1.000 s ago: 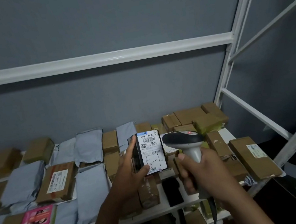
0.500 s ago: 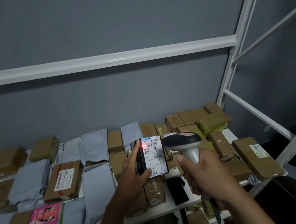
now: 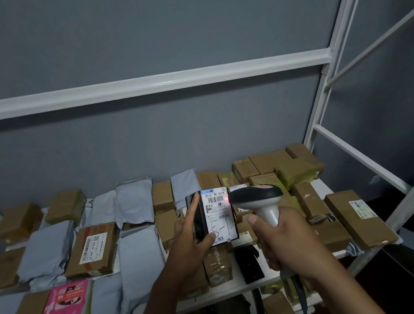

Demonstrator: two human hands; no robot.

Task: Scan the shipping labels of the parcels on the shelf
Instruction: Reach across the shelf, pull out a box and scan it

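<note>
Label (image 3: 218,213) small print unreadable; parcel (image 3: 210,216) upright, label facing scanner (image 3: 258,200); left hand (image 3: 189,237) holds parcel, right hand (image 3: 287,241) grips scanner

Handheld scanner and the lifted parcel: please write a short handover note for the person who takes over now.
Left hand: holds a small dark parcel with a white shipping label upright above the shelf, thumb on the label's lower edge.
Right hand: grips the grey-and-black handheld barcode scanner, its head beside the label; a red dot shows near the upper barcode.
White metal shelf: brown cardboard boxes and grey plastic mailer bags lie flat on it.
Done: cannot tell whether this scan registered.
Left: the parcels lying on the shelf.
</note>
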